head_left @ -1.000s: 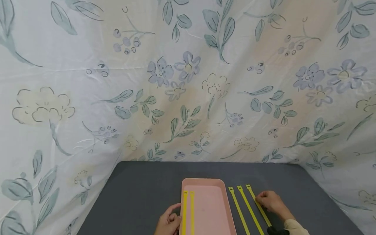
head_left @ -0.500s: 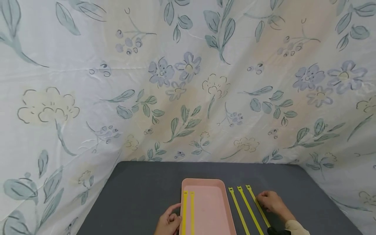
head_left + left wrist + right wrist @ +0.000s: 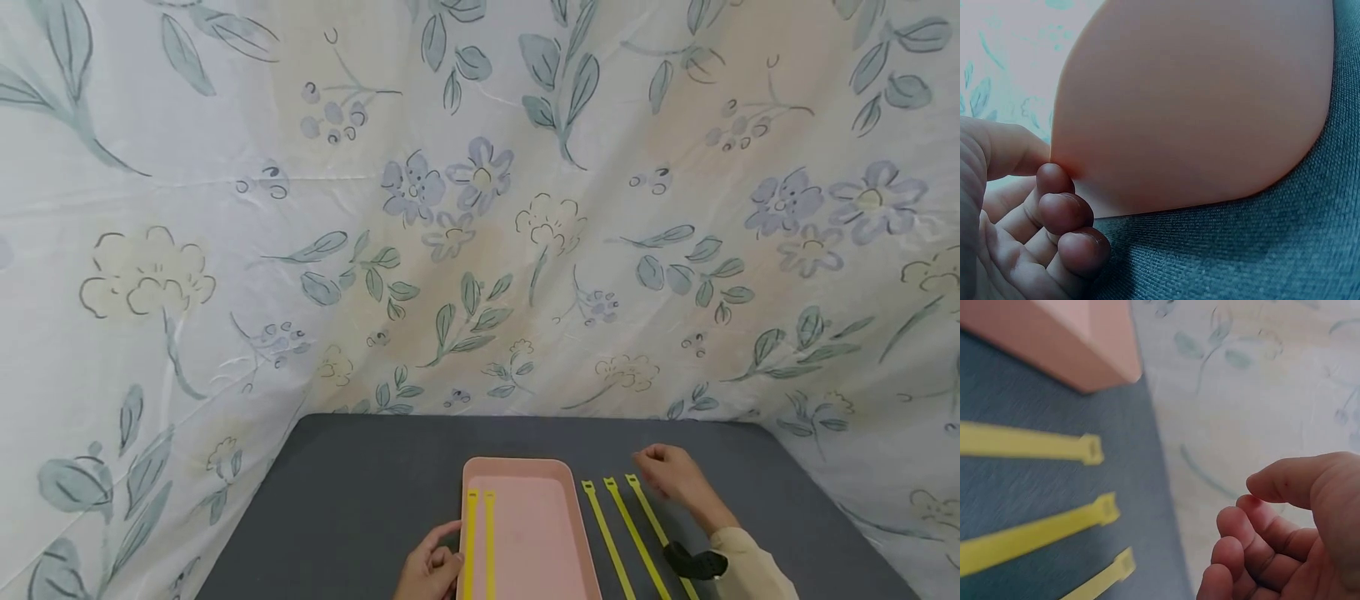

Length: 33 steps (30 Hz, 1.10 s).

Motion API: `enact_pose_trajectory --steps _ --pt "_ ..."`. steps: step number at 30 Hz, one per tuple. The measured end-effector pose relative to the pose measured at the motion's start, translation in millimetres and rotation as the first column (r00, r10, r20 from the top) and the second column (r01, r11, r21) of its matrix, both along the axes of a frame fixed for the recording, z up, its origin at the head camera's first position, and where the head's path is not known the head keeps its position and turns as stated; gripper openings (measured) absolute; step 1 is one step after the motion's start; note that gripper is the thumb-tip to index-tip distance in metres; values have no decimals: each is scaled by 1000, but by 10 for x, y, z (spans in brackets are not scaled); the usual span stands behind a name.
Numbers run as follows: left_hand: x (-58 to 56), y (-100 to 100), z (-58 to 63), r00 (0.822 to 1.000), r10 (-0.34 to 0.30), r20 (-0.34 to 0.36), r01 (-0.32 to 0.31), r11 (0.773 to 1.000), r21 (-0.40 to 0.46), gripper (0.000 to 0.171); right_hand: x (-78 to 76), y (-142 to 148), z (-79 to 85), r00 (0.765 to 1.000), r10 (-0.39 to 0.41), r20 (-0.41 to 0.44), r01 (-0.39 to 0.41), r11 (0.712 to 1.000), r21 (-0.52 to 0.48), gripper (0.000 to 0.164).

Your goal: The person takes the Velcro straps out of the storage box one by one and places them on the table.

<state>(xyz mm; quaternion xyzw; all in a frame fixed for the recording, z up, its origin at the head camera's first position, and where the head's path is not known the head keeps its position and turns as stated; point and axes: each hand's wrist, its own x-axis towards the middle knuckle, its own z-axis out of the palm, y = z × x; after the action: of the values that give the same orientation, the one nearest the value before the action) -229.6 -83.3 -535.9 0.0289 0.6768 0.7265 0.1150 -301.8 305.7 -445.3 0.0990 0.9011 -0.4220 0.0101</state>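
A pink tray lies on the dark table. My left hand is at its left side; in the left wrist view the thumb and fingertips pinch the tray's edge, the other fingers curled below. Two yellow cable ties lie lengthwise along the left part of the tray. To the tray's right, three more yellow cable ties lie side by side, slotted heads pointing away. My right hand is beside the head of the rightmost one. Its fingers are loosely curled, thumb near the index finger, and nothing shows between them.
The dark grey table stretches left of the tray and behind it to a rounded far edge. A floral cloth hangs behind and on both sides. The black wrist strap on my right arm overlaps the rightmost tie.
My right hand has left the middle of the rightmost tie and moved forward past its head. The ties stay in place. My left hand has kept its position at the tray.
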Motion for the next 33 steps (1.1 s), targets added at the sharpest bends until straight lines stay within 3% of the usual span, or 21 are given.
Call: enact_pose_trajectory --steps 12,33 --pt "-10 -8 10 1000 -21 -18 21 1000 20 54 -51 -371 462 992 83 -91 -80 996 35 33" --pt "-17 -7 -9 1000 -18 -11 18 1000 15 55 -51 -1032 810 961 219 -170 -220 975 16 24"
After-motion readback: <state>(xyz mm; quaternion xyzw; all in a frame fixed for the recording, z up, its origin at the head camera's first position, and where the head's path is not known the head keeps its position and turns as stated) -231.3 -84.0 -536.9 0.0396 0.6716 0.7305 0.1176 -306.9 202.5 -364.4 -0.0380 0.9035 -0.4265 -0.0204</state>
